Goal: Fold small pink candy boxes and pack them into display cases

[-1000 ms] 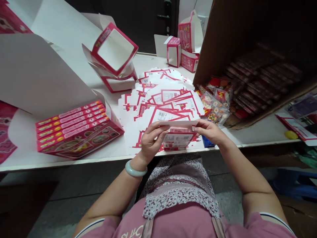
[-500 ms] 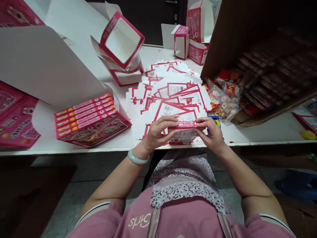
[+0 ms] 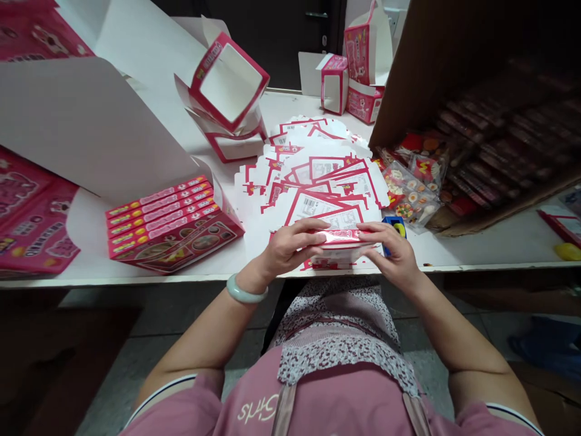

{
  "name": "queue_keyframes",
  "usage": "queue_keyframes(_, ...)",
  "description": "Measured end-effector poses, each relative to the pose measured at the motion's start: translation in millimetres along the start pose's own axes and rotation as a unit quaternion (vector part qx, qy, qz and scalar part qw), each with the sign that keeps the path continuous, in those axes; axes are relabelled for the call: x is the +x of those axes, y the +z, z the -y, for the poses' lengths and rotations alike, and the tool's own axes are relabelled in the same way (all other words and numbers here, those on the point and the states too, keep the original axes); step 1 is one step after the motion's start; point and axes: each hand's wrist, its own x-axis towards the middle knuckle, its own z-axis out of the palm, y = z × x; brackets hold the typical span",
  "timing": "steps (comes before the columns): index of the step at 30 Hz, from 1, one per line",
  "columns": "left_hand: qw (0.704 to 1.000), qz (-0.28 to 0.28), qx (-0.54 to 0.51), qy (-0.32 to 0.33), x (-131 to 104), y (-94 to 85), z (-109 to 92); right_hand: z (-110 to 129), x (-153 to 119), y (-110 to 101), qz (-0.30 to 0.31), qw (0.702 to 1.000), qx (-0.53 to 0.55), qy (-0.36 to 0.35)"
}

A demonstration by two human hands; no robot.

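A small pink-and-white cardboard box (image 3: pixel 341 237) stands upright near the table's front edge, its narrow pink side facing up. My left hand (image 3: pixel 290 245) grips its left end, fingers along the top. At the other end my right hand (image 3: pixel 394 251) holds it with fingers on top and the thumb on the near face. Behind the box lies a loose pile of flat printed cartons (image 3: pixel 313 175). Beside my right hand sits a blue object with a yellow part (image 3: pixel 394 227), partly covered by the fingers.
At left, an open display box (image 3: pixel 175 227) holds several slim pink boxes. Assembled pink boxes (image 3: pixel 231 91) stack behind it, and more boxes (image 3: pixel 358 79) stand at the back. A large brown carton (image 3: pixel 417 72) on the right holds clear candy packets (image 3: pixel 413 188).
My fingers have shifted along the box's top edge, and my left fingers lie flatter on it. The whole view has moved slightly; the box remains between both hands.
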Motion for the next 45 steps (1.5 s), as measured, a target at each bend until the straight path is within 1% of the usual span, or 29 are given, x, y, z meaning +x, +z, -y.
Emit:
queue_keyframes(2,1.000,0.012,-0.009,-0.010,-2.9,-0.6,1.5,-1.8,-8.9,4.6,0.015,0.999,-0.013,-0.034)
queue_keyframes(3,0.999,0.012,-0.018,-0.028,-2.4,1.0,2.2,-2.3,-12.1,7.8,0.009,0.999,-0.021,-0.035)
queue_keyframes(6,0.989,0.002,-0.095,-0.111,3.6,10.8,3.4,-6.3,-17.9,12.1,-0.027,0.999,-0.026,0.008)
queue_keyframes(8,0.976,-0.014,-0.151,-0.157,6.8,17.3,1.8,-15.4,-23.5,2.6,-0.035,0.998,0.012,0.059)
queue_keyframes(9,0.971,-0.035,-0.159,-0.173,7.0,19.6,0.1,-22.8,-28.6,-6.5,-0.045,0.994,0.032,0.091)
queue_keyframes(10,0.969,-0.070,-0.150,-0.186,6.2,21.2,-2.0,-31.8,-35.7,-17.7,-0.064,0.989,0.038,0.129)
queue_keyframes(11,0.965,-0.115,-0.128,-0.196,4.6,22.5,-4.1,-41.8,-44.7,-29.9,-0.088,0.980,0.021,0.175)
queue_keyframes(13,0.954,-0.208,-0.071,-0.203,0.5,25.4,-6.7,-61.7,-65.9,-52.4,-0.118,0.952,-0.070,0.272)
queue_keyframes(14,0.949,-0.241,-0.050,-0.198,-1.2,27.9,-7.0,-70.5,-76.3,-60.4,-0.112,0.935,-0.123,0.313)
queue_keyframes(15,0.947,-0.259,-0.037,-0.189,-2.4,31.3,-6.8,-77.9,-85.2,-65.5,-0.096,0.919,-0.168,0.344)
queue_keyframes(16,0.947,-0.265,-0.031,-0.178,-3.1,35.3,-6.2,-84.0,-92.1,-67.5,-0.076,0.906,-0.201,0.364)
queue_keyframes(18,0.952,-0.262,-0.025,-0.158,-3.3,43.7,-4.7,-92.7,-99.6,-64.1,-0.060,0.895,-0.222,0.382)
queue_keyframes(19,0.953,-0.258,-0.021,-0.155,-3.3,46.8,-4.2,-95.5,-101.1,-59.9,-0.074,0.896,-0.205,0.388)
queue_keyframes(21,0.956,-0.243,-0.010,-0.164,-3.6,49.5,-3.6,-99.0,-103.1,-49.8,-0.127,0.899,-0.126,0.399)
queue_keyframes(23,0.957,-0.229,0.001,-0.176,-4.8,47.6,-4.1,-100.7,-107.4,-39.5,-0.182,0.897,-0.046,0.400)
queue_keyframes(25,0.958,-0.224,0.007,-0.179,-6.0,44.0,-5.4,-101.3,-114.4,-31.0,-0.215,0.890,-0.014,0.401)
queue_keyframes(27,0.960,-0.216,0.011,-0.177,-6.7,41.1,-7.3,-100.9,-121.9,-25.9,-0.231,0.885,-0.018,0.405)
queue_keyframes(29,0.963,-0.201,0.017,-0.179,-7.1,39.7,-8.5,-98.7,-127.5,-25.1,-0.238,0.880,-0.049,0.408)
queue_keyframes(31,0.964,-0.191,0.019,-0.183,-7.9,39.4,-8.0,-92.7,-129.6,-28.3,-0.220,0.876,-0.090,0.418)
queue_keyframes(33,0.965,-0.184,0.024,-0.182,-8.7,38.6,-5.8,-79.8,-126.0,-32.1,-0.187,0.876,-0.103,0.432)
queue_keyframes(35,0.970,-0.177,0.050,-0.157,-8.1,36.1,-4.0,-58.8,-113.6,-32.0,-0.151,0.887,-0.054,0.432)
queue_keyframes(37,0.977,-0.151,0.097,-0.112,-4.1,31.2,-5.3,-32.4,-91.0,-25.8,-0.116,0.905,0.056,0.406)
queue_keyframes(38,0.980,-0.127,0.123,-0.091,-0.8,28.1,-7.4,-18.8,-76.2,-20.5,-0.099,0.910,0.120,0.384)
queue_keyframes(40,0.980,-0.060,0.177,-0.062,7.6,21.7,-13.9,5.1,-42.7,-7.3,-0.068,0.913,0.220,0.336)
queue_keyframes(41,0.978,-0.020,0.204,-0.049,12.1,18.8,-17.4,13.9,-25.2,0.1,-0.054,0.915,0.246,0.315)
queue_keyframes(43,0.964,0.068,0.254,-0.033,20.1,14.4,-22.7,22.5,7.1,13.9,-0.027,0.921,0.262,0.286)
queue_keyframes(44,0.956,0.105,0.272,-0.029,23.1,13.1,-23.6,22.2,20.5,19.3,-0.017,0.928,0.250,0.276)
queue_keyframes(45,0.951,0.129,0.281,-0.027,25.1,12.6,-23.0,19.1,31.1,23.2,-0.011,0.937,0.225,0.268)
